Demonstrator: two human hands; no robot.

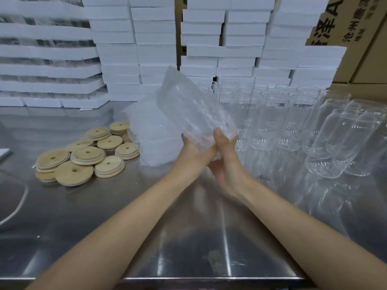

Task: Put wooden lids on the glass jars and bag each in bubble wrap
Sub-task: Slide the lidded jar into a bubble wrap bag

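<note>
The step in hand looks like bagging: a bubble wrap bag (193, 105) is held up in the middle of the frame, slanting from the hands toward the upper left. To do it well, I would keep the bag's lower end gathered tight so nothing can slip out, support the weight from below instead of by the thin film, and check that a lid sits flat on the jar before closing the bag. Whether a lidded jar is already inside I cannot tell; the wrap is too cloudy, though the bag looks filled out, not flat. The left hand (193, 148) comes up from the lower left and cups the bag's lower end from beneath, its fingers curled behind the wrap. The right hand (225, 162) meets it from the lower right, thumb pointing up against the front of the bag and fingers wrapped round the same end, so both hands grip the bag close together, touching. Both forearms reach out over the steel table (100, 216). The wooden lids (88, 155) lie heaped at centre left, just beside a pile of spare bags (149, 135), and the bare glass jars (272, 120) stand in rows at the right.
</note>
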